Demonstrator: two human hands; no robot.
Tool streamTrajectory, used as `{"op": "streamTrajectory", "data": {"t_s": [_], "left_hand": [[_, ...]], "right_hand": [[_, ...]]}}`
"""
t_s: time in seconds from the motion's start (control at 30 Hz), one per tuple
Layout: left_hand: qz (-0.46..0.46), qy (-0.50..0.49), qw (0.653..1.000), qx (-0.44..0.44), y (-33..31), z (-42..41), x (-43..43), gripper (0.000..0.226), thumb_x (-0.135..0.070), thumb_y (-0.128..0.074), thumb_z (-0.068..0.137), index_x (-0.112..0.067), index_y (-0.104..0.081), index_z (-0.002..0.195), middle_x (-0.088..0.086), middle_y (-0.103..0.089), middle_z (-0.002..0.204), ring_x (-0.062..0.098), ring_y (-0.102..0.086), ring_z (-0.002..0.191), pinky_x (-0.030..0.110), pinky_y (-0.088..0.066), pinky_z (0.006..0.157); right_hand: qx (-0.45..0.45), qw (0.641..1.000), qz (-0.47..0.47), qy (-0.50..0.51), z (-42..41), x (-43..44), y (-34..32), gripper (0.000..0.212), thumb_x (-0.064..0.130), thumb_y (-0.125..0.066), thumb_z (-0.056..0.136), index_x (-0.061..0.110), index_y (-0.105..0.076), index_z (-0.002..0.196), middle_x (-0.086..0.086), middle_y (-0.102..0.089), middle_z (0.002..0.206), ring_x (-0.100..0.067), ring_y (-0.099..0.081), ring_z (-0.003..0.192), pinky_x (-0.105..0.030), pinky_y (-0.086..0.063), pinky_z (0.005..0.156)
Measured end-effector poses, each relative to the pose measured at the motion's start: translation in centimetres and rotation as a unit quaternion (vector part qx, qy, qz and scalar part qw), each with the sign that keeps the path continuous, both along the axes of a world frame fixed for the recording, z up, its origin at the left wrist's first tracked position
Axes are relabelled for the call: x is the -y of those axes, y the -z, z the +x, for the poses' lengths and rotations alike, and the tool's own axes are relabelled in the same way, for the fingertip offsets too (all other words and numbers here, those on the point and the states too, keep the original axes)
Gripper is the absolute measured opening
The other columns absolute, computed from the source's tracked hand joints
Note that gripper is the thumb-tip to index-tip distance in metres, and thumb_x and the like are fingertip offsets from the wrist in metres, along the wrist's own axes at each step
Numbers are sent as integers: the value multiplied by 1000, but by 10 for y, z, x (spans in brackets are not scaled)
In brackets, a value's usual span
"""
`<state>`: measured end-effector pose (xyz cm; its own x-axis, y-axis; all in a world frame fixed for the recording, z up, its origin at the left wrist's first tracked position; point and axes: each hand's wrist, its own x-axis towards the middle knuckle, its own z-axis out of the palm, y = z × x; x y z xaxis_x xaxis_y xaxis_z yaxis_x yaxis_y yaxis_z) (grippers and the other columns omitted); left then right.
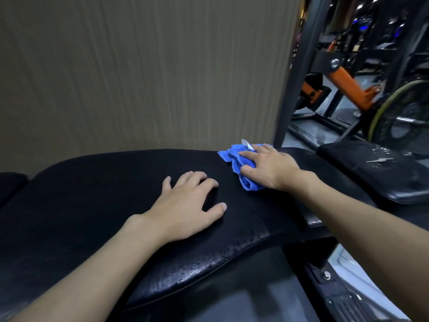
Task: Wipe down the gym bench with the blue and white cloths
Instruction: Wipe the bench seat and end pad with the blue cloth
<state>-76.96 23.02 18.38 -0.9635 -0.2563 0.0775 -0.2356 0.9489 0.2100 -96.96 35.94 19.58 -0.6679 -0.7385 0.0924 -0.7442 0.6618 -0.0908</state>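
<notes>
- Your right hand (267,167) lies on top of the blue cloth (232,156), fingers extended over it and pressing it onto the gym bench (92,194).
- The blue cloth is bunched and creased. It sits at the far right part of the bench pad, and a small white tag (246,144) shows at its far edge.
- Your left hand (185,205) rests palm-down on the middle of the pad, fingers relaxed and spread, holding nothing. It is near the cloth but apart from it.
- The bench pad is black and textured; droplets (192,270) glisten along its near edge.
- A second black pad (371,168) sits to the right, with wet patches on its surface.
- A ribbed beige wall (139,66) stands directly behind the bench.
- A dark upright post (294,66) borders the wall at right; beyond it are an orange machine arm (348,84) and a weight plate (399,112).
</notes>
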Motion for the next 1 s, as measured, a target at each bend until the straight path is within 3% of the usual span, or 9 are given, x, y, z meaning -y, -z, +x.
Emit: {"op": "streamTrajectory", "data": {"t_s": [0.47, 0.63, 0.83, 1.0], "left_hand": [[-14, 30, 999, 8, -1, -38, -44, 58, -72, -34, 85, -47, -32, 137, -11, -25, 151, 13, -10, 145, 64, -9, 113], [-3, 25, 1000, 2, 1, -37, -46, 60, -73, -32, 83, -48, -32, 138, -11, -26, 151, 15, -12, 146, 64, -7, 113], [16, 32, 999, -10, 0, -22, -41, 57, -66, -35, 90, -43, -34, 142, -13, -24, 156, 10, -9, 147, 55, -5, 118], [7, 9, 1000, -24, -2, 21, -19, 53, -62, -37, 91, -42, -37, 140, -15, -27, 154, 6, -17, 144, 52, -12, 118]], "right_hand": [[16, 989, -12, 148, -68, -99, 3, 52, 54, -31, 88, 40, -43, 137, 0, -36, 149, -25, -27, 140, -51, -33, 101], [-2, 983, -16, 182, -51, -113, 6, 45, 54, -30, 88, 37, -50, 125, -5, -44, 139, -30, -36, 132, -47, -35, 94], [-42, 982, 11, 186, -9, -113, 10, 60, 69, -24, 88, 38, -41, 136, -10, -36, 150, -34, -29, 138, -49, -35, 97], [-49, 986, 26, 160, 22, -87, 8, 58, 65, -23, 91, 38, -36, 140, -11, -31, 153, -37, -24, 140, -48, -35, 96]]}}
